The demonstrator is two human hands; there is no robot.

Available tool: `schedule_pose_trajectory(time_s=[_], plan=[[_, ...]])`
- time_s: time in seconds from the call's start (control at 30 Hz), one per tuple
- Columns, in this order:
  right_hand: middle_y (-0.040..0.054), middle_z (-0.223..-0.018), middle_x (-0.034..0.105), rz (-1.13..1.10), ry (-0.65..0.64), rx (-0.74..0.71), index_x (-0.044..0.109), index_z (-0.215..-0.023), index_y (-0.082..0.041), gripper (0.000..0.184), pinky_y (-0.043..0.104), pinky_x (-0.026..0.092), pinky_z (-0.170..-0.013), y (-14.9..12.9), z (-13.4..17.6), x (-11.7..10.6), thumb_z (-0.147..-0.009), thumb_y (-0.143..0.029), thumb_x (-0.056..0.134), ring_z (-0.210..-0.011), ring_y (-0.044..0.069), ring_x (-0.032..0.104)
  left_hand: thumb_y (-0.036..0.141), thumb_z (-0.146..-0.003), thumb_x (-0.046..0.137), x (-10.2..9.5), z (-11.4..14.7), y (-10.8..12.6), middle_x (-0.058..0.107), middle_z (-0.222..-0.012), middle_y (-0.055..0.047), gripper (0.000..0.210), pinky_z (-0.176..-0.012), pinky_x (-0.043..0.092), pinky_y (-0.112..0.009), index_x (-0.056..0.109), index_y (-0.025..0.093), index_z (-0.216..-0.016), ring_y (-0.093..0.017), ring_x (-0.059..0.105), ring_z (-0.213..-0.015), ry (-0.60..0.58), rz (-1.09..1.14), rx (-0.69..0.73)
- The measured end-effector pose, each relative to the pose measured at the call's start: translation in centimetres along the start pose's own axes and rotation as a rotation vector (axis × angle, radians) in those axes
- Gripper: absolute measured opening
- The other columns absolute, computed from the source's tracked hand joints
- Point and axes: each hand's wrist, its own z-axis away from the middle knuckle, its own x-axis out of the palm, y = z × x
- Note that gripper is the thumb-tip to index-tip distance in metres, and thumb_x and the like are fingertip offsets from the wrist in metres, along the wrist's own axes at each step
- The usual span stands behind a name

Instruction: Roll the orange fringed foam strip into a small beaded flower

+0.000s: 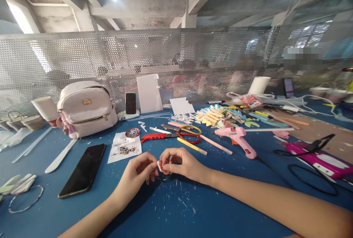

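Observation:
My left hand (137,170) and my right hand (184,164) meet above the blue table, thumbs and fingers closed from both sides on a small white-and-orange piece (160,166). What exactly the piece is, I cannot make out, since the fingertips cover much of it. Tiny pale shavings (182,197) are scattered on the table below. Just beyond the hands lie a red-handled tool (156,137), scissors (189,134) with red and yellow handles, and a yellow pen (192,146). Left of them, a white paper sheet (114,153) bears a small red dish (132,132) and dark coloured bits.
A pink glue gun (234,135) lies to the right with its cord, near a magenta power strip (317,160). On the left are a black phone (82,171), a white plastic knife (60,157) and a pale backpack (85,111). Foam scraps (212,116) are heaped behind.

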Motion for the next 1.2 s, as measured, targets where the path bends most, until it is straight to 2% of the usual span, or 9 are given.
schedule_pose_trajectory(time_s=[0.07,0.13,0.23,0.37,0.5,0.6,0.93,1.2], plan=[[0.003,-0.085,0.065,0.031,0.006,-0.002,0.062,-0.086,-0.015,0.02,0.026,0.049,-0.069,-0.2,0.0,0.1,-0.089,-0.035,0.065,-0.072,0.013,0.061,0.04,-0.089,0.062,-0.1,0.0,0.0,0.062,-0.067,-0.001,0.026,-0.05,0.042,-0.021,0.066,0.016,-0.081,-0.012,0.055,-0.055,0.024,-0.061,0.024],[0.0047,-0.094,0.064,0.069,0.034,-0.018,0.063,-0.085,-0.016,0.018,0.026,0.048,-0.069,-0.6,0.1,0.2,-0.088,-0.033,0.065,-0.076,0.014,0.061,0.037,-0.089,0.062,-0.1,0.1,0.0,0.062,-0.068,-0.001,0.023,-0.051,0.043,-0.021,0.067,0.016,-0.081,-0.013,0.056,-0.057,0.053,-0.137,0.046],[0.0053,-0.105,0.056,0.169,0.126,-0.058,0.067,-0.083,-0.017,0.014,0.026,0.047,-0.071,-1.1,0.1,0.3,-0.086,-0.03,0.068,-0.085,0.015,0.059,0.035,-0.089,0.062,-0.1,0.2,0.1,0.061,-0.068,-0.001,0.021,-0.051,0.044,-0.021,0.068,0.017,-0.08,-0.013,0.055,-0.057,0.076,-0.192,0.059],[0.0025,-0.09,0.057,0.28,0.214,-0.087,0.068,-0.08,-0.018,0.008,0.026,0.045,-0.072,-1.4,0.2,0.4,-0.085,-0.025,0.068,-0.08,0.015,0.055,0.035,-0.089,0.062,0.0,0.3,0.2,0.061,-0.068,-0.001,0.021,-0.051,0.044,-0.021,0.068,0.017,-0.08,-0.013,0.055,-0.057,0.072,-0.206,0.055],[0.0013,-0.077,0.066,0.146,0.181,-0.025,0.061,-0.084,-0.018,0.01,0.028,0.048,-0.067,-1.3,0.2,0.8,-0.091,-0.026,0.061,-0.069,0.015,0.063,0.037,-0.09,0.06,0.1,0.2,0.3,0.061,-0.07,-0.001,0.024,-0.052,0.044,-0.021,0.066,0.016,-0.078,-0.013,0.055,-0.058,0.051,-0.223,0.055],[0.0011,-0.075,0.068,0.068,0.17,-0.016,0.06,-0.085,-0.018,0.012,0.028,0.051,-0.066,-1.4,0.3,1.0,-0.091,-0.029,0.062,-0.067,0.016,0.067,0.036,-0.091,0.058,0.2,0.3,0.4,0.061,-0.07,-0.001,0.025,-0.052,0.044,-0.021,0.066,0.016,-0.079,-0.013,0.055,-0.058,0.042,-0.234,0.052],[0.0001,-0.073,0.068,0.184,0.257,-0.056,0.068,-0.078,-0.017,0.005,0.025,0.047,-0.064,-1.2,0.2,1.1,-0.083,-0.016,0.066,-0.065,0.013,0.061,0.034,-0.09,0.058,0.1,0.2,-0.1,0.057,-0.067,0.001,0.022,-0.051,0.043,-0.02,0.065,0.016,-0.081,-0.012,0.055,-0.057,0.026,-0.206,0.021],[0.0005,-0.079,0.065,0.216,0.231,-0.116,0.068,-0.08,-0.017,0.006,0.024,0.046,-0.063,-1.2,0.4,1.1,-0.085,-0.019,0.067,-0.066,0.012,0.059,0.034,-0.09,0.058,0.2,0.2,0.0,0.058,-0.068,0.001,0.022,-0.051,0.043,-0.02,0.064,0.015,-0.08,-0.012,0.055,-0.057,0.01,-0.197,0.025]])
